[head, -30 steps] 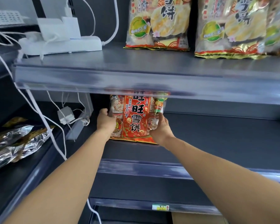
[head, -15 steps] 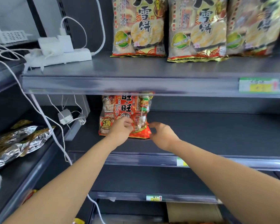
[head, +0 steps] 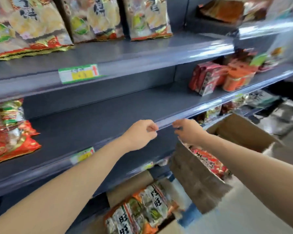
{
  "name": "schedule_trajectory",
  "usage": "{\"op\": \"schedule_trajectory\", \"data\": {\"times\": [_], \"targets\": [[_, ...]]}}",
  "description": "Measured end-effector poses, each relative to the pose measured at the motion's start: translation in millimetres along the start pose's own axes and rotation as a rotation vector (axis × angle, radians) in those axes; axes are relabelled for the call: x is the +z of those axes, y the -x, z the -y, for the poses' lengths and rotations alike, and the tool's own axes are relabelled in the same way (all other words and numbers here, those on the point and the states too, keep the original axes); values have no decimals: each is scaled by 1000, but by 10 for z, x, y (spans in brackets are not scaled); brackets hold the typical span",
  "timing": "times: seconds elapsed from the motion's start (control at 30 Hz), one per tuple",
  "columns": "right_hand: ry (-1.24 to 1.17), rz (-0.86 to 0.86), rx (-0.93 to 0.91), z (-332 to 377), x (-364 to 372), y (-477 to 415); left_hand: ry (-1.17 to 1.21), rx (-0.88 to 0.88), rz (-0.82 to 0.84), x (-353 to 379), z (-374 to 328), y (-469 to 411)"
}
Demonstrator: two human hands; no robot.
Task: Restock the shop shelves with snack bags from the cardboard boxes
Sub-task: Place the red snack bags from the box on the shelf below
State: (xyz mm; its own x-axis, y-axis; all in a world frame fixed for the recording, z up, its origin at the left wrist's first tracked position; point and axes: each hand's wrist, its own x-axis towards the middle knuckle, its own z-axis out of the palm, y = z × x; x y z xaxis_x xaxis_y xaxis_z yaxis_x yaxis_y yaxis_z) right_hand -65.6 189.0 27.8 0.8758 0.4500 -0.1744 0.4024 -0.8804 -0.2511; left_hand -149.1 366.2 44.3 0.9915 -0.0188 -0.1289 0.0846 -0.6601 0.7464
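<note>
While both my arms reach up from the bottom of the frame, my left hand (head: 140, 135) and right hand (head: 189, 130) sit close together at the centre, just over the front edge of the middle shelf (head: 100, 119). The fingers of both are loosely curled, and neither grips anything. At the far left of the frame, red snack bags (head: 12, 134) lie stacked on that shelf, well apart from my hands. Further along it, at the upper right, stand red and orange packs (head: 215, 76), too blurred to read. On the upper shelf (head: 142, 51), across the top left, a row of pale snack bags (head: 95, 17) stands upright. A green and yellow price tag (head: 79, 73) is fixed to that shelf's front edge. Below my right wrist, at the lower right, an open cardboard box (head: 198, 183) holds a red bag (head: 208, 160). At the bottom centre a second box (head: 123, 191) holds orange and green bags (head: 142, 210).
</note>
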Motion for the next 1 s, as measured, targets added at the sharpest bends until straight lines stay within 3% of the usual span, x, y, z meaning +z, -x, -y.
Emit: {"op": "schedule_trajectory", "data": {"times": [0.2,0.37,0.7,1.0], "targets": [[64,36,198,-1633,-303,170,22,6,145,1147,-849,-710],[172,107,175,-2413,-233,116,65,-87,184,1697,-1123,-1095],[179,196,202,-2490,-17,0,168,-277,206,2180,-967,-1450],[101,319,165,-2699,185,-374,299,-605,208,2635,-792,-1610]]}}
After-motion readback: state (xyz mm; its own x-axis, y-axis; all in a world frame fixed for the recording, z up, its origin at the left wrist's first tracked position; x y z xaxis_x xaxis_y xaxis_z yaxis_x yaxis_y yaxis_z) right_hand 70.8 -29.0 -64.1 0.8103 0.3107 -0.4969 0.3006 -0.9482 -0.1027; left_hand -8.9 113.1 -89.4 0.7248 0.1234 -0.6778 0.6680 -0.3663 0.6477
